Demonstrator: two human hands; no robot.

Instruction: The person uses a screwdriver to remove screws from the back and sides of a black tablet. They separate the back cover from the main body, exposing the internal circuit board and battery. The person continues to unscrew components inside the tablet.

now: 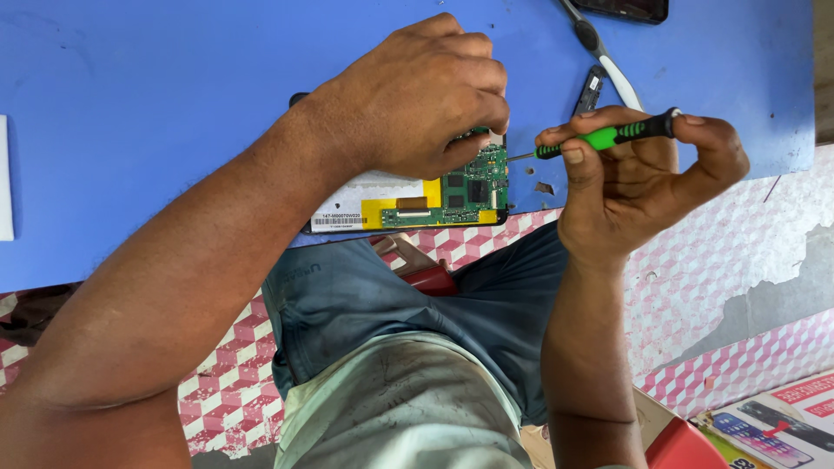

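Head view: right hand [643, 174] gripping green screwdriver [608, 136], tip seemingly against circuit board [473, 187].

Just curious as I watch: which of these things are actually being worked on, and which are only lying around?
In use:
left hand, pressing on the board
circuit board of an opened tablet
screwdriver, in the right hand

Lying about:
tweezers
black device at the table's far edge
small black part
boxes on the floor

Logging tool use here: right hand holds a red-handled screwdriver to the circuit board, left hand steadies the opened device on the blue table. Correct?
Not quite: the handle is green and black, not red. The head view shows the right hand holding the screwdriver with its tip at the green circuit board, while the left hand rests on the opened device on the blue table.
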